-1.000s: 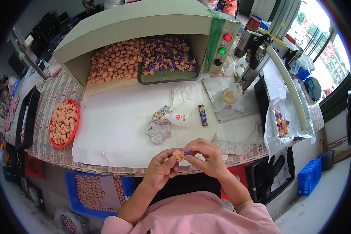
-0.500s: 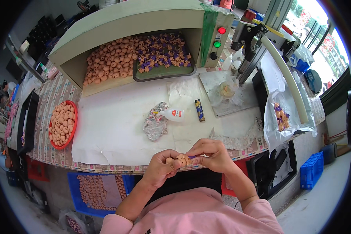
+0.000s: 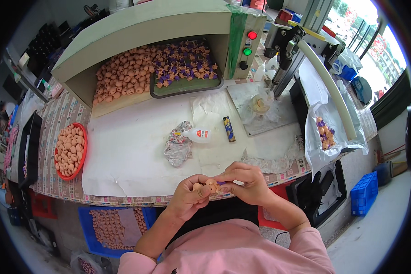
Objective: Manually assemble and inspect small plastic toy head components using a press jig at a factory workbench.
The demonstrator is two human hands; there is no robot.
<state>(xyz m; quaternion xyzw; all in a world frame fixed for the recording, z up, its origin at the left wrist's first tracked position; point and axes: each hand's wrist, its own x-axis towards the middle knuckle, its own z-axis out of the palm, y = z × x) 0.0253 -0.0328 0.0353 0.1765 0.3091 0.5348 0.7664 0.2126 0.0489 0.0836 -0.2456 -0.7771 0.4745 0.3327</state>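
Note:
Just off the table's near edge, my left hand (image 3: 187,197) pinches a small peach-coloured toy figure piece (image 3: 212,183) between thumb and fingers. My right hand (image 3: 247,183) is closed at the other end of it, where a bit of purple (image 3: 220,183) shows between the fingertips. Both hands meet at this one small toy. My fingers cover much of it, so whether it is one piece or two pressed together is hidden.
A white squeeze bottle (image 3: 199,135) lies by a crumpled bag (image 3: 178,150), left of a dark blue tube (image 3: 229,129). Peach heads fill a red basket (image 3: 83,157). Behind stand a lamp-lit cabinet (image 3: 146,27) with a black tray (image 3: 187,91), and a lever press (image 3: 287,59).
The view has shifted slightly, moving the table a little left in the picture. My hands stay together on the toy piece, which is turned slightly.

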